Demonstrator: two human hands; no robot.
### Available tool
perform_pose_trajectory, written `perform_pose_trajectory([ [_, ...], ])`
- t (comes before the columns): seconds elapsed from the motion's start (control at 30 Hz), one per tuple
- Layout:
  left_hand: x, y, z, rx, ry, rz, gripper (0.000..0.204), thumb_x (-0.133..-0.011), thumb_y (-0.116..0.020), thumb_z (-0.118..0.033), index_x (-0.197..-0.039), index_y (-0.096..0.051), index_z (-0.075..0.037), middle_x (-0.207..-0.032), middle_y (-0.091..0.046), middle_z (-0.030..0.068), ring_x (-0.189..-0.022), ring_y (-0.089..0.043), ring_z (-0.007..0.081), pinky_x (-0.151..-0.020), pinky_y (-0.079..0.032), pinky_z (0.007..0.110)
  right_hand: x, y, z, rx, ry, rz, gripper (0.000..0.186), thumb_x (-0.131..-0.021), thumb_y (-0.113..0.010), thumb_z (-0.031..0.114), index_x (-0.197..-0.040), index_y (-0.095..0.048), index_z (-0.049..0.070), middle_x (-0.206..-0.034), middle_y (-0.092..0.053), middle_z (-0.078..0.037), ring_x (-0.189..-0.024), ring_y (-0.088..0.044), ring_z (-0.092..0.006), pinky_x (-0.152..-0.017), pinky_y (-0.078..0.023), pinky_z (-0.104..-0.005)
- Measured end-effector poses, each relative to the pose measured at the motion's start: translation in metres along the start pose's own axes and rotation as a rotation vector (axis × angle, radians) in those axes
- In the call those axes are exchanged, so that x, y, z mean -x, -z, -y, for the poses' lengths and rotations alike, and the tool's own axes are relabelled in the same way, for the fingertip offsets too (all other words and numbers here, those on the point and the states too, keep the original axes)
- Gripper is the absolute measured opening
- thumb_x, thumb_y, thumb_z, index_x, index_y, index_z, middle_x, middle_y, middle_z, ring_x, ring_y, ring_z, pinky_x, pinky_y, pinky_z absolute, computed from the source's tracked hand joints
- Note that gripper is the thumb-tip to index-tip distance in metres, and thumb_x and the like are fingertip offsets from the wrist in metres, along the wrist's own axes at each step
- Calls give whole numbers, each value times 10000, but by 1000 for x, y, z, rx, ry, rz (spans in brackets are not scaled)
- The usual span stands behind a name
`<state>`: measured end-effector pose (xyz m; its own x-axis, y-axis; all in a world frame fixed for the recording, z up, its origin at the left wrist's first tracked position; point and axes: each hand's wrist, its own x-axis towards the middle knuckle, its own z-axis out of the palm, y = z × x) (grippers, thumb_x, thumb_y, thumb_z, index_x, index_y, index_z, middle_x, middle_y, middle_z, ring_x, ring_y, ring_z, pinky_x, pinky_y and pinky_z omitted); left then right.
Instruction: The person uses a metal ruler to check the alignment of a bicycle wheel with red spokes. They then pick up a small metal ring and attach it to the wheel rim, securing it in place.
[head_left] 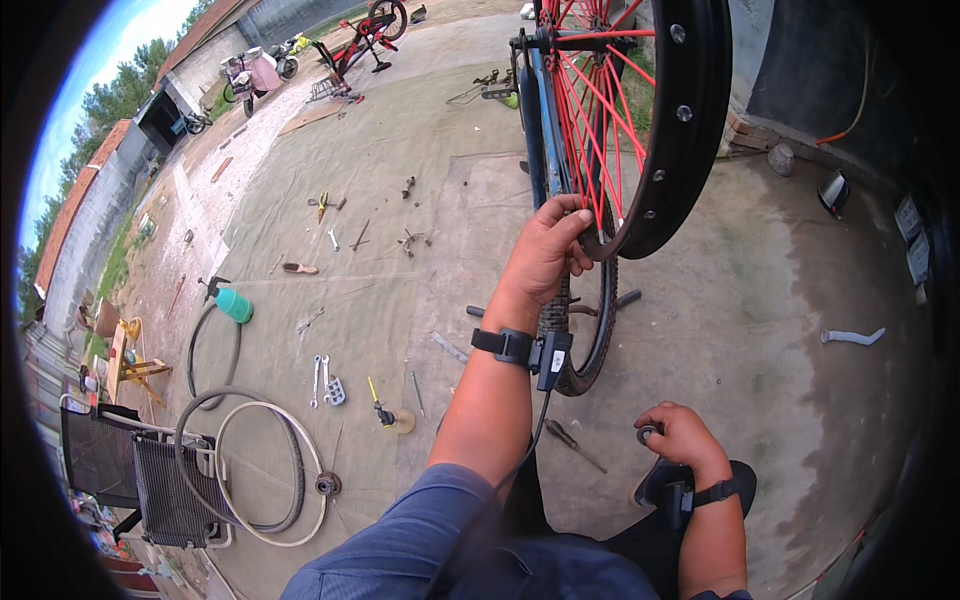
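Note:
A bicycle wheel (690,130) with a black rim and red spokes stands upright in front of me, fixed in the blue frame (538,120) of an upturned bicycle. My left hand (555,245) reaches to the lower edge of the rim, its thumb and fingers closed around it where red spokes enter. Lower right, above my knee, my right hand (685,438) is closed on a small dark ring-shaped piece (648,433), whose kind I cannot make out. Below the rim shows the bicycle's other wheel (600,345), with a black tyre, near the ground.
A screwdriver-like tool (575,445) lies between my arms. Leftward are wrenches (318,380), a pedal (335,391), a green spray bottle (233,304), loose tyres (290,440) and a folding chair (175,485). A grey tube (853,336) lies at right; another upturned bicycle (355,45) stands far off.

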<state>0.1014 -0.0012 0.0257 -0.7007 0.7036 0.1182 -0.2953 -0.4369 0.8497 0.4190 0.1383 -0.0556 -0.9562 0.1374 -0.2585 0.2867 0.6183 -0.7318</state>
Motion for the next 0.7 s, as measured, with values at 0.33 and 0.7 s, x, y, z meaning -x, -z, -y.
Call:
perform_pose_trajectory([
  [0.33, 1, -1, -1, 0, 0, 3, 349, -984, -697, -265, -1243, -596, -54, -842, -688, 21, -536, -633, 86, -469, -473, 202, 0, 0, 0, 1, -9, 3, 274, -781, -671, 120, -1037, -765, 93, -947, -693, -165, -872, -674, -346, -811, -548, -409],
  [0.7, 1, 0, -1, -14, 8, -8, 356, -982, -697, -273, -1245, -596, -54, -834, -688, 25, -534, -633, 90, -469, -472, 200, 0, -1, -4, -9, 0, 5, 275, -774, -679, 104, -1034, -763, 85, -932, -685, -158, -864, -666, -340, -806, -545, -410],
])
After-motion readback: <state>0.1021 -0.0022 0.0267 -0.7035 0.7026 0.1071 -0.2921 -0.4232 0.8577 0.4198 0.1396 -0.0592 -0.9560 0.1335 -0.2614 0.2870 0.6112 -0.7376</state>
